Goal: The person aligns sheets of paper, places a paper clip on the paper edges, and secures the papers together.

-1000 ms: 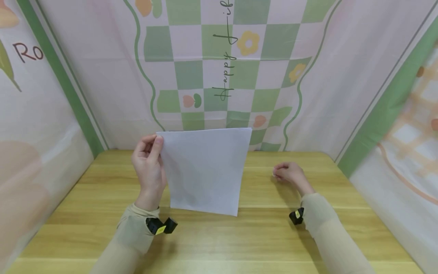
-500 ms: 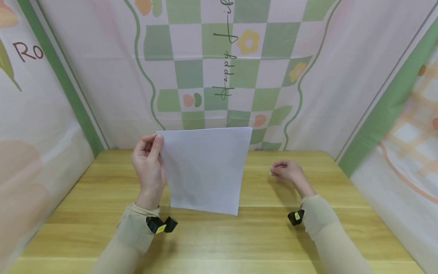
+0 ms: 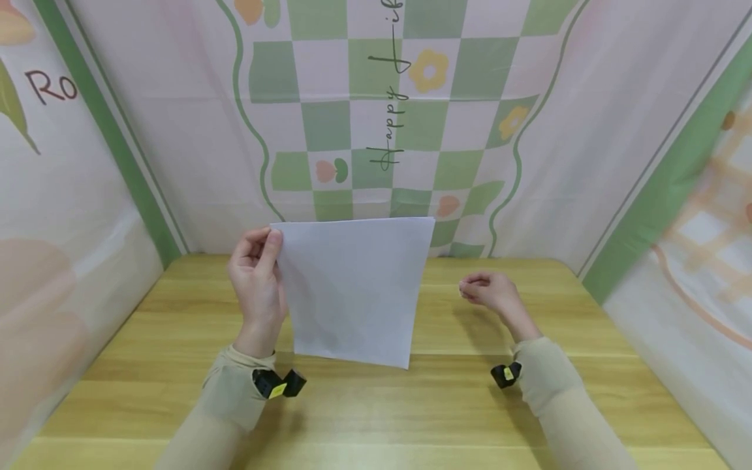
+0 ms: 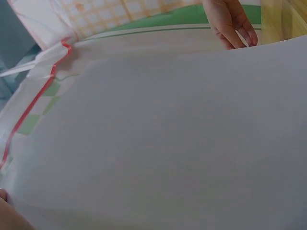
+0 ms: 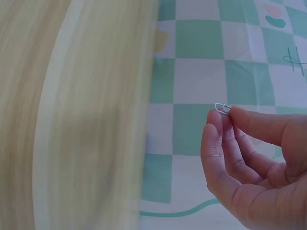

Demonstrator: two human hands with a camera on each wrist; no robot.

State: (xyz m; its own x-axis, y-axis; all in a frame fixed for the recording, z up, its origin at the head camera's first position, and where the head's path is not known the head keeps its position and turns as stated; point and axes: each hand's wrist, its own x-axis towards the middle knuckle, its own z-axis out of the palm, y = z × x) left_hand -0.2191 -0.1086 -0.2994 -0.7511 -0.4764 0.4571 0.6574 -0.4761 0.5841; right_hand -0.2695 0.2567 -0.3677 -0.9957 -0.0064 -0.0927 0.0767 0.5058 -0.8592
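My left hand (image 3: 258, 284) pinches the upper left corner of a blank white sheet of paper (image 3: 355, 290), thumb in front. The sheet hangs upright above the table, and in the left wrist view the paper (image 4: 168, 139) fills most of the picture. Right of the sheet and apart from it, my right hand (image 3: 492, 292) is raised over the table. Seen from the right wrist, a small white wire paper clip (image 5: 222, 109) is pinched between the thumb and fingertips of that hand (image 5: 254, 167), its looped end sticking out.
The wooden table (image 3: 364, 418) spreads beneath both hands. A cloth with green checks and flowers (image 3: 376, 124) hangs behind its far edge, with printed cloths at left and right. Small black cameras (image 3: 279, 383) are strapped to the wrists.
My right hand, holding the paper clip, has moved slightly left and up toward the paper. My left hand and the sheet stay almost still.
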